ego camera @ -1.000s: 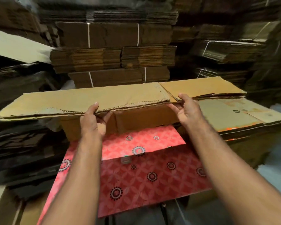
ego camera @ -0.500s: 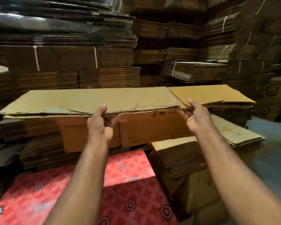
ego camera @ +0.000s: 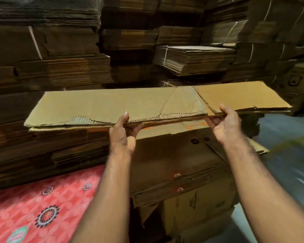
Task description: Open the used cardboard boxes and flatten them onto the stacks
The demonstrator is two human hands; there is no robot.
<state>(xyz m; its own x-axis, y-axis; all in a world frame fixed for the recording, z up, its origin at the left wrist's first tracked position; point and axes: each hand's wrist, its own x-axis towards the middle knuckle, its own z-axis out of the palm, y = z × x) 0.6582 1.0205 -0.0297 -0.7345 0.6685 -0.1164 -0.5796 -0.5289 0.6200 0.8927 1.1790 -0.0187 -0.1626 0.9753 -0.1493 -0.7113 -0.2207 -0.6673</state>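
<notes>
Dim storeroom; grey floor [ego camera: 288,146]; bundled cardboard walls [ego camera: 195,58]

This is a cardboard storeroom or recycling warehouse. Tied bundles of flattened cartons [ego camera: 195,58] fill the upper frame wall to wall, with more stacks [ego camera: 47,72] at left. A bare concrete floor [ego camera: 288,137] shows at right.

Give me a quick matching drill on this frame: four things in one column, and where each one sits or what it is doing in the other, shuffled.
Things:
1. flattened box
2. red patterned sheet
3. tied bundle
4. left hand

Places or states:
A. lower left corner, lying flat
B. held level in the air by its near edge
C. back of the room, right of centre, bound with white string
D. gripping the near edge, thumb on top

Pairs: 1-B, 2-A, 3-C, 4-D. The right hand grips the same edge further right.
</notes>
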